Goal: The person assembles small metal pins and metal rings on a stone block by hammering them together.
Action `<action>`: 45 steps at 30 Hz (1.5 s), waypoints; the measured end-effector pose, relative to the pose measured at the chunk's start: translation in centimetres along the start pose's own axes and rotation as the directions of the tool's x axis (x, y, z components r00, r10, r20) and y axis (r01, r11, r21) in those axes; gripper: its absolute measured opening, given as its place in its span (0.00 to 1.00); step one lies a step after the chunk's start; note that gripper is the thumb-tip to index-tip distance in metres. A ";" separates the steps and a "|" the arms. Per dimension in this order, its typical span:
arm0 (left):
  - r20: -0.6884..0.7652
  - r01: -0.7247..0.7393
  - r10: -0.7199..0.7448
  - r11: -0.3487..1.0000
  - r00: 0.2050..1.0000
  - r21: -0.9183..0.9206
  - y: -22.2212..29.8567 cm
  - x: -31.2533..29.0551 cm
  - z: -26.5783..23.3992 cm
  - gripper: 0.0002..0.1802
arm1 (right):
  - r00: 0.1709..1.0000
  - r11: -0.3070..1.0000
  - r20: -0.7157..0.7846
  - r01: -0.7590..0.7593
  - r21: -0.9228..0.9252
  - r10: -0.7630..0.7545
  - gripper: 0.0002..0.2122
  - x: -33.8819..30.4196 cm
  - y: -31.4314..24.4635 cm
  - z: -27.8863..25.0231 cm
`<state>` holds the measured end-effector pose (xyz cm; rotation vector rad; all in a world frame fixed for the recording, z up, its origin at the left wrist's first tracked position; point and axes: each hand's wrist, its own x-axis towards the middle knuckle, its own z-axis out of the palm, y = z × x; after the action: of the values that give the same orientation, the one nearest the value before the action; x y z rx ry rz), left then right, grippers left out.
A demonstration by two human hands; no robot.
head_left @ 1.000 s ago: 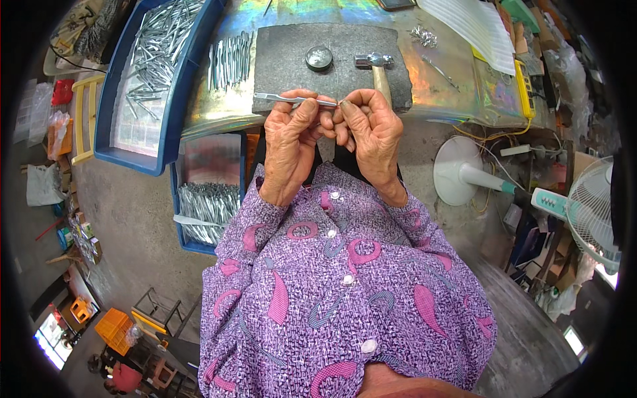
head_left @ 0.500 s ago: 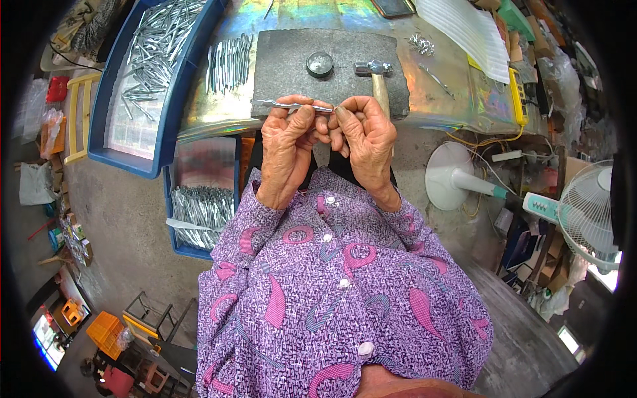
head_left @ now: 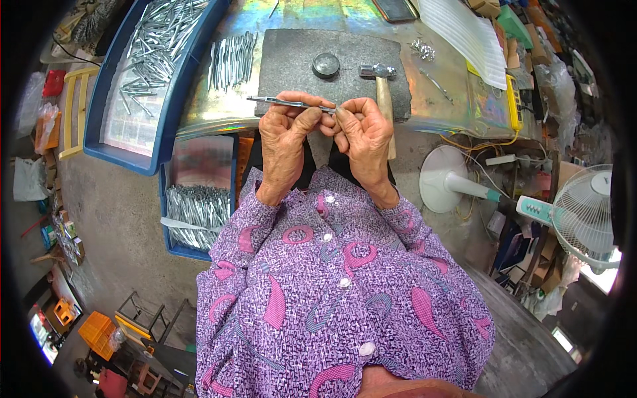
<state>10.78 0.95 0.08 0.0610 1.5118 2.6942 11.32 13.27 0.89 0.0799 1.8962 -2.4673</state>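
Both forearms rise from six o'clock in purple patterned sleeves, and the left hand (head_left: 284, 136) and right hand (head_left: 361, 132) meet fingertip to fingertip, knuckles curled toward the person. Together they pinch a thin, flat, silvery metal strip (head_left: 282, 101), which runs toward nine o'clock from the meeting fingertips, past the left hand's thumb. Just beyond, at twelve o'clock, a dark grey stone slab (head_left: 292, 63) on the shiny bench (head_left: 219, 106) carries a round metal disc (head_left: 326, 64) and a wooden-handled hammer (head_left: 381, 83).
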 end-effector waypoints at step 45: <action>-0.020 -0.170 0.225 0.787 0.974 0.593 -0.5 9.1 -0.1 0.02 | 0.997 0.997 -0.067 0.049 0.061 -0.045 0.12 0.4 -3.6 -3.4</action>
<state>1.75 1.75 -0.31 0.1290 2.4445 2.2603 10.83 17.54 3.47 0.1213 1.8667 -2.5860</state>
